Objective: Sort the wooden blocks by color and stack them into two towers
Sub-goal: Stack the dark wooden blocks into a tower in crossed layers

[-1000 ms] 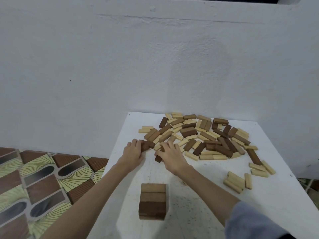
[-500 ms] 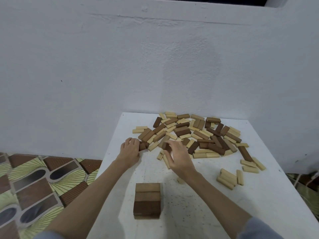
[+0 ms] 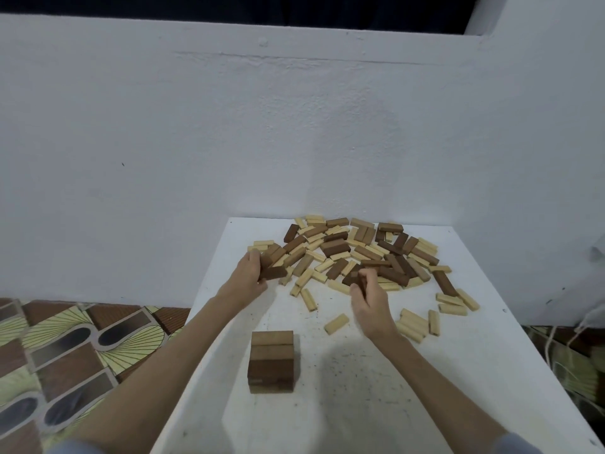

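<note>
White table (image 3: 458,371) carries mixed heap of wooden blocks (image 3: 353,250) at far end, dark and light jumbled. Left hand (image 3: 250,273) at heap's left edge, grip curled round dark block (image 3: 274,272). Right hand (image 3: 368,298) at heap's near edge, fingers pinching another dark block (image 3: 355,279). Dark tower (image 3: 271,361) stands near centre, well apart from heap. Loose light blocks (image 3: 414,324) lie right of right hand. Patterned floor (image 3: 65,348) at left.

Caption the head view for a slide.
Both hands, left and right, grip dark blocks from the pile; dark tower started.
</note>
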A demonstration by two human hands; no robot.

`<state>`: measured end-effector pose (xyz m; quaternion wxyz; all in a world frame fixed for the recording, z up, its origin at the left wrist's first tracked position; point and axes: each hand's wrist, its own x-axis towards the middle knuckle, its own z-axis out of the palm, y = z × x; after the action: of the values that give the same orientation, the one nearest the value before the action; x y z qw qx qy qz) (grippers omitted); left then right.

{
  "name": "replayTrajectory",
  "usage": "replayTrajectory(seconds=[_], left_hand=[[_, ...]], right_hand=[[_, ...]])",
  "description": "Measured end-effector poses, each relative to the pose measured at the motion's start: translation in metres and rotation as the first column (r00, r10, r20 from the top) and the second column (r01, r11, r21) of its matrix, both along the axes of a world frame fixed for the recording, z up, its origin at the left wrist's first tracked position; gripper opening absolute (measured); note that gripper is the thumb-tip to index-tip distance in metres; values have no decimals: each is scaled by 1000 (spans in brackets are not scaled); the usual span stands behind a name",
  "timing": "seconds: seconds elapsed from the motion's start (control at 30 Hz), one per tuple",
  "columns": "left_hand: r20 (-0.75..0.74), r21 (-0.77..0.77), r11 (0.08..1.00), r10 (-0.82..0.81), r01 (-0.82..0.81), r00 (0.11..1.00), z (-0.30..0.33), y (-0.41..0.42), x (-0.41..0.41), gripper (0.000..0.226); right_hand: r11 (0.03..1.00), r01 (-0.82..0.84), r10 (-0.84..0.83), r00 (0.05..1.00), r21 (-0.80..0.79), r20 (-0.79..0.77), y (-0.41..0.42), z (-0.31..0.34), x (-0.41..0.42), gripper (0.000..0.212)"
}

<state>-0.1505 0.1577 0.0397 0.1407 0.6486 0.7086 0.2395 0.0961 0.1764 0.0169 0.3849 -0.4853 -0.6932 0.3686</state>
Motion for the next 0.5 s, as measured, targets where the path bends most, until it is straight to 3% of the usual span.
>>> replayTrajectory(seconds=[0.13, 0.27, 0.37, 0.5], left_hand=[[155, 145, 989, -44, 21, 987, 29, -9, 35, 25], [264, 187, 982, -32, -19, 964, 45, -17, 84, 27], [342, 228, 974, -67, -13, 937, 46, -31, 121, 29], [395, 231, 972, -127, 35, 910, 32, -49, 161, 29]], right_hand=[[990, 58, -73, 990, -125, -119, -11, 14, 10, 5], [945, 28, -109, 967, -325, -232, -21, 27, 17, 25], [879, -6, -192, 911, -478, -364, -29, 35, 24, 29], [837, -34, -240, 874, -546, -422, -38, 37, 42, 26]])
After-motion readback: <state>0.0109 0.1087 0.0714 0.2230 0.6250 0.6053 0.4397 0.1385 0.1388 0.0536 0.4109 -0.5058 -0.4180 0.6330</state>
